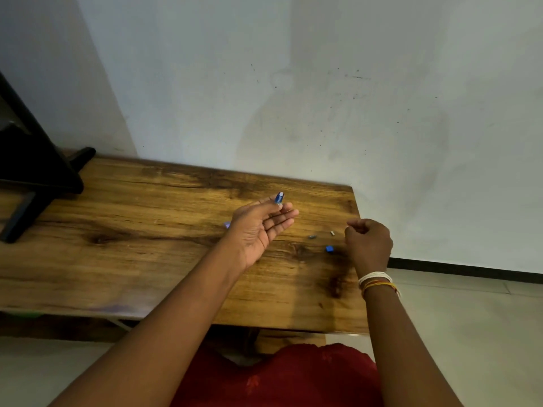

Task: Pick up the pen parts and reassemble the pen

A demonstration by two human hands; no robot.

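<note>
Pinched at the tips of the left hand (pixel 258 230) is a small blue cylindrical piece (pixel 279 198), held between the thumb and forefinger while the remaining fingers are stretched out almost straight below it, palm turned up and toward the right. In the head view the piece is seen raised above the wooden table (pixel 141 230), standing nearly upright with a pale end face shown. It is judged to be light, rigid plastic, smooth enough to slip, so a hold across its lower sides is thought best. To the right of that pinch, the right hand (pixel 368 245) is held with fingers curled inward, knuckles up, wrist banded with threads (pixel 377 282); whether anything is caught between its fingertips cannot be told. Between the two hands, lying on the table, a small grey piece (pixel 312 237), a tiny pale piece (pixel 332 233) and a blue cube (pixel 329 249) are seen. Far left of the pinch, a black stand (pixel 35 177) is rested on the table.
</note>
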